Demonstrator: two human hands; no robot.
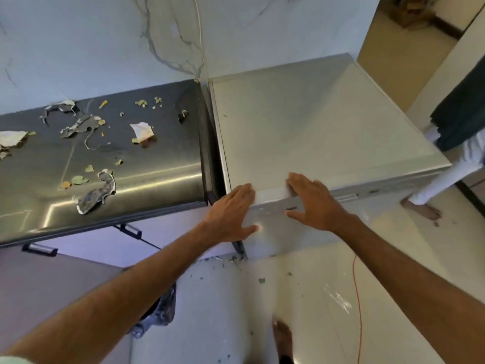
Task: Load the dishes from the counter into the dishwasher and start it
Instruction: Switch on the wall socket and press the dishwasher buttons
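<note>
Well, both of your hands are on the upper front edge of the dishwasher (328, 122), the silver freestanding unit standing just beside the dark counter (162, 158). Your left hand (231, 214) lies near the machine's left corner and your right hand (312, 203) sits beside it. On each, the fingers are laid fairly straight over the lid and the thumb is splayed down onto the door front (265, 240). Neither hand is clenched or holding anything; they are flat and pressing. That placement looks chosen to bracket the top lip of the door, which appears closed. From there you could push it home or find the edge to pull it down, but which one you intend cannot be told from here. The part of the counter in view carries only torn scraps (97, 193) and bits of leaf, with no dishes showing. By that reading the loading seems done, leaving the start step, likely on the strip along the door's top (346, 197). Mind the orange cord (358, 298) trailing on the floor near your foot (282, 337), and the other person's foot (420, 210) close to the machine's right side.
</note>
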